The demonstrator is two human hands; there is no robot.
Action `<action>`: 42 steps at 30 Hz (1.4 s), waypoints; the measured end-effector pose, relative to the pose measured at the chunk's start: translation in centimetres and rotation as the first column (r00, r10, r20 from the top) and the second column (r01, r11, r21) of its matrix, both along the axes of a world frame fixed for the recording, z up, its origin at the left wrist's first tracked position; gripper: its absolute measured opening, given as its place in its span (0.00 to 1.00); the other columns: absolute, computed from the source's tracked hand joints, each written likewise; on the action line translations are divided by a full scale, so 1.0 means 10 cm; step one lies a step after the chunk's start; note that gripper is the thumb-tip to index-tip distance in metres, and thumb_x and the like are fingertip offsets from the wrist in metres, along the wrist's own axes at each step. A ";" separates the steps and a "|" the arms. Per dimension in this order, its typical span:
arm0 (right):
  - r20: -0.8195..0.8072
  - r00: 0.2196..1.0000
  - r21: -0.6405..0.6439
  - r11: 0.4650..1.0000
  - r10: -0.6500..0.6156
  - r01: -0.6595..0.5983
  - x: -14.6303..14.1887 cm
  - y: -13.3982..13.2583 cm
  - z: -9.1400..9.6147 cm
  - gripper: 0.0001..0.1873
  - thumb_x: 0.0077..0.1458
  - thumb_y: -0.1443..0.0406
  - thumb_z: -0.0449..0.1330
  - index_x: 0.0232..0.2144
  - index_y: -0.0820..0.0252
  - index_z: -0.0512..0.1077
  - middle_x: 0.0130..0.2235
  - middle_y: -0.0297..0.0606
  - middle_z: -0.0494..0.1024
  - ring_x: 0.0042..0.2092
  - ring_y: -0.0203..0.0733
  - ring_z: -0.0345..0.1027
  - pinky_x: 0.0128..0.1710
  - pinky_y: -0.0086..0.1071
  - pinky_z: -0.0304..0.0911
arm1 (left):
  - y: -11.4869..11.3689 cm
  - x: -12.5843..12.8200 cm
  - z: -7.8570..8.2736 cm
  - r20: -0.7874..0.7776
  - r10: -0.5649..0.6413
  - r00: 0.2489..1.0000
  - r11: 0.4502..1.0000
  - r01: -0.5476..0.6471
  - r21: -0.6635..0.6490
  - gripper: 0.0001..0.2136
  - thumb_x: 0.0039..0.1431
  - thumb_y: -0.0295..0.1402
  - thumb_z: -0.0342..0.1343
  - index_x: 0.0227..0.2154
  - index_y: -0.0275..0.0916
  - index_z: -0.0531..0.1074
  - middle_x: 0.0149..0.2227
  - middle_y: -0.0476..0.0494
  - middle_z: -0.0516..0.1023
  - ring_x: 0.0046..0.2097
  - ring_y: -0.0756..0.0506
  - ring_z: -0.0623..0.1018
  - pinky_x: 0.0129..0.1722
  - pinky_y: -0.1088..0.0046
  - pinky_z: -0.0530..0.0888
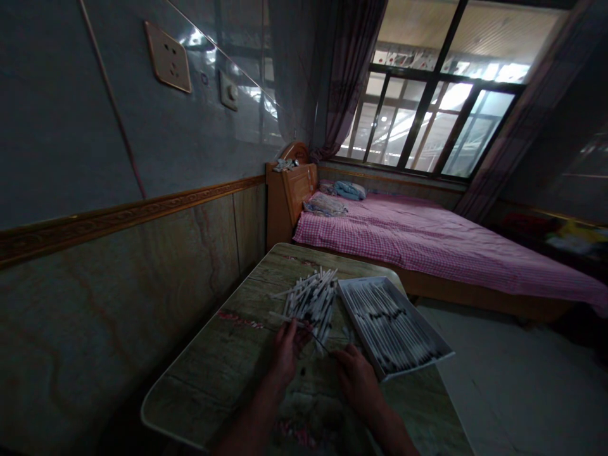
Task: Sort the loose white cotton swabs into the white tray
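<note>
A loose pile of thin white sticks [308, 294], some with dark ends, lies on the small table. At its near edge my left hand [285, 354] is closed, fingers pinched on a white stick [280, 316] that points out to the left. My right hand [354, 377] is closed too, between the pile and a shallow white box [349, 310]. A thin dark rod [322, 345] runs from its fingertips toward my left hand. Rows of similar dark-ended sticks [394, 329] fill the box. Dim light hides the fingertip details.
The table [223, 373] has a wood-patterned top and rounded corners, with a small dark bit [303, 372] near my hands. A tiled wall [118, 304] runs along the left. Beyond stands a bed [403, 237] with a pink checked cover, below a window [427, 120].
</note>
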State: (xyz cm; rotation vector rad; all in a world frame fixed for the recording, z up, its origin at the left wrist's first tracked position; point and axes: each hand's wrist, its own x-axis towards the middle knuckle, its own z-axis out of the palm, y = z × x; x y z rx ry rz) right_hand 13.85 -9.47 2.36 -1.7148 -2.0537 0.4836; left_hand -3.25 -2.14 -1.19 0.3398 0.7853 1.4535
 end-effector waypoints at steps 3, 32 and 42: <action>-0.002 1.000 -0.007 1.000 0.005 -0.005 0.00 0.01 0.01 0.21 0.53 0.76 0.52 0.45 0.57 0.77 0.40 0.40 0.74 0.42 0.40 0.71 0.43 0.28 0.62 | 0.00 0.00 0.00 -0.017 -0.004 1.000 1.000 0.004 0.007 0.13 0.48 0.37 0.68 0.29 0.39 0.70 0.29 0.46 0.83 0.32 0.44 0.83 0.33 0.70 0.79; 0.086 0.985 0.116 0.981 0.148 -0.157 -0.63 -0.06 -0.29 0.16 0.49 0.71 0.60 0.41 0.52 0.75 0.41 0.38 0.76 0.43 0.46 0.70 0.40 0.32 0.63 | 0.05 -0.09 0.11 0.284 0.011 0.959 0.989 0.032 -0.147 0.10 0.64 0.21 0.50 0.29 0.34 0.74 0.26 0.47 0.82 0.26 0.49 0.81 0.23 0.78 0.77; -0.119 0.986 0.219 0.972 0.115 -0.087 -0.59 0.05 -0.47 0.10 0.55 0.73 0.54 0.31 0.56 0.73 0.34 0.36 0.73 0.35 0.38 0.69 0.34 0.26 0.60 | 0.07 -0.11 0.10 0.277 -0.005 0.961 0.986 0.051 -0.159 0.09 0.63 0.21 0.52 0.29 0.35 0.74 0.25 0.48 0.81 0.25 0.50 0.81 0.22 0.80 0.76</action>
